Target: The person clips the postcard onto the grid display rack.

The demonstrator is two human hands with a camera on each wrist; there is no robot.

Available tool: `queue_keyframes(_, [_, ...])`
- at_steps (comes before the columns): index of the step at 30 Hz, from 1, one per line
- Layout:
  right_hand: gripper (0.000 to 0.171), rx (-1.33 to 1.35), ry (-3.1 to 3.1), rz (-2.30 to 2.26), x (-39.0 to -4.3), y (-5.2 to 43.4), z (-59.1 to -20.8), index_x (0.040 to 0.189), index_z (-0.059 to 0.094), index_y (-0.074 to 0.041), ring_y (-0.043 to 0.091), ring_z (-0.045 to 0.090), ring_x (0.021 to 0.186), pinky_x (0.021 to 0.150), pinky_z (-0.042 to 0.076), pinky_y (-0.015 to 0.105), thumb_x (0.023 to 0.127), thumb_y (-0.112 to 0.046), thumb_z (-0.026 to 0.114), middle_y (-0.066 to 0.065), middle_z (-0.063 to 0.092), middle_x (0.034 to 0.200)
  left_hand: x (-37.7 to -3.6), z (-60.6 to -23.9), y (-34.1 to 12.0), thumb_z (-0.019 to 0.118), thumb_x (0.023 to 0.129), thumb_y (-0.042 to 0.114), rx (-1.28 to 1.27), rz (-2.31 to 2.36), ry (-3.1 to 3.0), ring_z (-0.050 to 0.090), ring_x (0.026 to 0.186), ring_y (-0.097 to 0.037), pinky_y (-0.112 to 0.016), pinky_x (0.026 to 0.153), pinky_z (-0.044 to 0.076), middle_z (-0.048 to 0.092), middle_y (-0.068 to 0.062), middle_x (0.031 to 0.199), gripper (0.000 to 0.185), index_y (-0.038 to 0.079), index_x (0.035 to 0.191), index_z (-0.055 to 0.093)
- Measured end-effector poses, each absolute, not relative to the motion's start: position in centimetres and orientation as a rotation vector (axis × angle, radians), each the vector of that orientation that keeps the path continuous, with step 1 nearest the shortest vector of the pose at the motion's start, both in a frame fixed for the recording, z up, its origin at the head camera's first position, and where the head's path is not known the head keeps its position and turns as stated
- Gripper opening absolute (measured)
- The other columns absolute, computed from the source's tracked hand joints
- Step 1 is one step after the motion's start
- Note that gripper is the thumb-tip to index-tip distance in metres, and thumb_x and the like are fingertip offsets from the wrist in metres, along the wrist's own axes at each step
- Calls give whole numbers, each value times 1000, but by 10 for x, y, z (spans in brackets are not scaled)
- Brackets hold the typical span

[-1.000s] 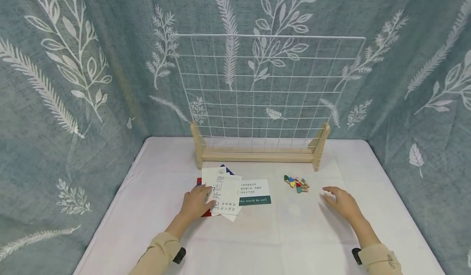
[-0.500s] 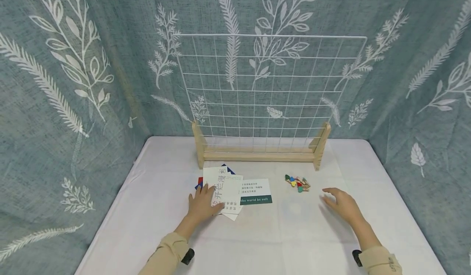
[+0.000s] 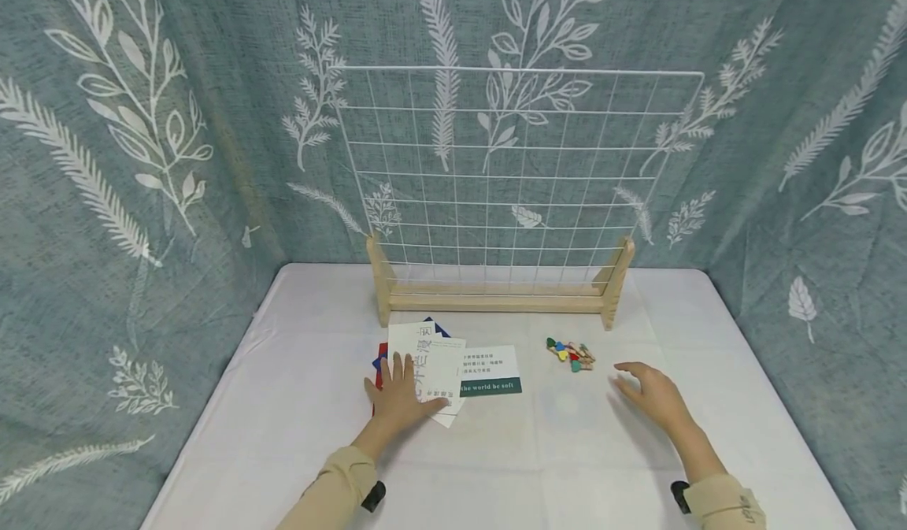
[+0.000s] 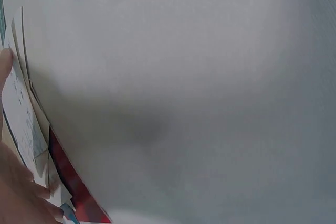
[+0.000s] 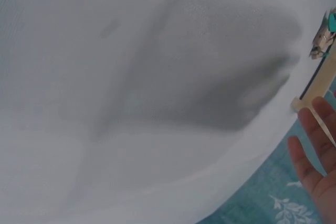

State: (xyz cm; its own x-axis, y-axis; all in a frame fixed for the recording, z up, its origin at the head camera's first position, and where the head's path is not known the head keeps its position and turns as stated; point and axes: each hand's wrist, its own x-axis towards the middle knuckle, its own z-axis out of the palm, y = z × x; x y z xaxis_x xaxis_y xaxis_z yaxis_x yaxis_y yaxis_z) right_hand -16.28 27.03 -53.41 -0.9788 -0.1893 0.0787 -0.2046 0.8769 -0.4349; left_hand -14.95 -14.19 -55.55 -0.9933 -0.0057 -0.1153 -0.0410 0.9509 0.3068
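The left hand [image 3: 402, 404] rests on the stacked cards [image 3: 448, 363], its fingers spread wide; the pile extends beyond its fingertips. A green-banded card [image 3: 494, 365] lies right of its thumb. The right hand's [image 3: 657, 394] fingers, loosely extended, hover above the tabletop [image 3: 553, 459]; colourful clips [image 3: 572, 355] lie near, left of their tips.

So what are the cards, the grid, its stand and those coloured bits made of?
Cards: paper or thin card, seemingly matte, being thin, flat and printed.
Grid: probably white-coated metal, judging by its thin, straight wires.
Stand: likely pale, unpainted wood, from its tan colour.
Coloured bits: perhaps wood with painted tops; tan stems suggest it, but they're tiny.
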Motion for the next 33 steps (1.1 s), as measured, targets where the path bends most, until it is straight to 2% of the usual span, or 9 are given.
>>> queue_keyframes(6, [32, 329, -3006, 709, -166, 267, -533, 113, 63, 6, 44, 57, 108, 92, 46, 55, 89, -16, 62, 27, 62, 116, -149, -559, -139, 69, 72, 61, -56, 484, 3001, 16, 138, -52, -77, 101, 16, 23, -31, 150, 111, -10, 144, 22])
queue_keyframes(17, [32, 329, -3034, 698, -168, 263, -531, 113, 63, 6, 44, 57, 108, 92, 46, 55, 89, -16, 62, 28, 62, 115, -149, -552, -146, 74, 66, 61, -67, 408, 2995, 31, 136, -44, -72, 103, 19, 33, -25, 148, 105, -4, 140, 37])
queue_keyframes(22, [32, 312, -3060, 697, -169, 261, -529, 113, 62, 6, 44, 57, 109, 92, 46, 55, 90, -16, 62, 28, 62, 116, -152, -551, -147, 78, 66, 55, -74, 473, 2981, 31, 136, -45, -73, 102, 22, 34, -25, 147, 102, -4, 139, 39])
queue_keyframes(28, [33, 292, -3105, 716, -171, 256, -528, 115, 61, 5, 45, 56, 109, 92, 46, 55, 91, -16, 60, 29, 60, 118, -157, -548, -145, 82, 67, 43, -115, 540, 3004, 39, 132, -42, -71, 104, 23, 42, -24, 143, 87, -2, 133, 46])
queue_keyframes(33, [33, 304, -3112, 730, -174, 252, -528, 116, 61, 5, 45, 56, 110, 93, 45, 55, 91, -17, 59, 29, 60, 119, -159, -542, -145, 85, 64, 36, -200, 589, 2978, 43, 129, -41, -72, 103, 21, 46, -23, 139, 86, -3, 131, 46])
